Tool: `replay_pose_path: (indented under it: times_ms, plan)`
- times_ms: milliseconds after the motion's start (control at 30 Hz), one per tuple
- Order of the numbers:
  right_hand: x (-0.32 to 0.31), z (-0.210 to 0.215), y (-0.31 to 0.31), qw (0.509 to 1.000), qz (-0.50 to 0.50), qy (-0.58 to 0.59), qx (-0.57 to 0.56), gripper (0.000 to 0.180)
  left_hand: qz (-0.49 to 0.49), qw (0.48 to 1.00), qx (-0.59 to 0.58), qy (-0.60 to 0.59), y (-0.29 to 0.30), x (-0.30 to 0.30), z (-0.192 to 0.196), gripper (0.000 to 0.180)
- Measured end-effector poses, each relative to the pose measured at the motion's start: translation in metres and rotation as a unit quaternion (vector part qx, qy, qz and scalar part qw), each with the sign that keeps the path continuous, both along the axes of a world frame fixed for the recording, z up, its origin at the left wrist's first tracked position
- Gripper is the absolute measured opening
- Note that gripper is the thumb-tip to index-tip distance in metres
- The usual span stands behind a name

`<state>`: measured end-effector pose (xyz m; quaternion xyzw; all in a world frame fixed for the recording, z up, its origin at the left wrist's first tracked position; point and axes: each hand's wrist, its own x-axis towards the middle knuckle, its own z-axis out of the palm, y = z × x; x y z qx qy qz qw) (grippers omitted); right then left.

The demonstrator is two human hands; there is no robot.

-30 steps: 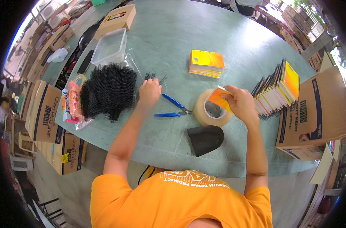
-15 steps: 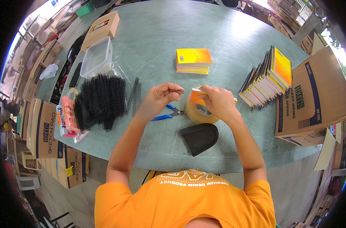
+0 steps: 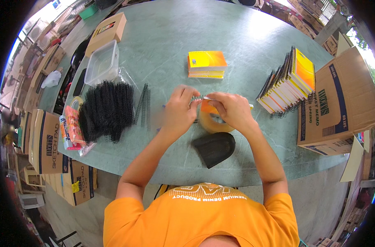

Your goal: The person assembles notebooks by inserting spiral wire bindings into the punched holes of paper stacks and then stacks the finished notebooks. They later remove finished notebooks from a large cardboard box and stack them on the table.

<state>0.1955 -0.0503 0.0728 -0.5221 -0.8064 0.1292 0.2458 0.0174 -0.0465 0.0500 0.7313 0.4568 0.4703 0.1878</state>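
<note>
My left hand (image 3: 178,112) pinches a short black spiral coil (image 3: 197,99) at its fingertips. My right hand (image 3: 232,108) grips a small orange notepad (image 3: 207,107) and holds it against the coil. Both hands hover over a roll of brown tape (image 3: 214,122) on the green table (image 3: 220,37). Blue-handled pliers lie partly hidden under my left hand. A pile of black spiral coils (image 3: 107,109) rests to the left, with two loose coils (image 3: 143,105) beside it.
A stack of orange-yellow notepads (image 3: 206,64) lies ahead. A row of bound notepads (image 3: 288,84) leans by an open cardboard box (image 3: 340,99) at right. A black curved object (image 3: 214,147) sits near me. A clear plastic tub (image 3: 101,61) and more boxes stand at left.
My left hand left the loose coils, came right with one coil and met my right hand. The right hand lifted the notepad above the tape roll.
</note>
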Motion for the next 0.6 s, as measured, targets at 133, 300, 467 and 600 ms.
replay_pose_path:
  times_ms: [133,300,467,600]
  plan:
    - [0.004,-0.005,0.002,0.998,-0.021,-0.058,0.010,0.017,-0.121,0.920,-0.368,0.057,0.015,-0.015,0.036,0.025]
    - [-0.015,-0.002,0.006,0.992,-0.009,0.121,0.021,0.011,-0.099,0.990,-0.090,0.044,0.011,-0.016,0.022,0.022]
    - [-0.019,-0.001,0.001,0.984,-0.016,0.175,0.017,0.011,-0.078,0.988,0.057,0.119,0.011,-0.014,0.009,0.023]
    - [-0.015,-0.006,0.004,0.987,-0.027,0.131,0.085,0.016,-0.110,0.959,0.059,0.254,-0.049,0.019,-0.012,0.028]
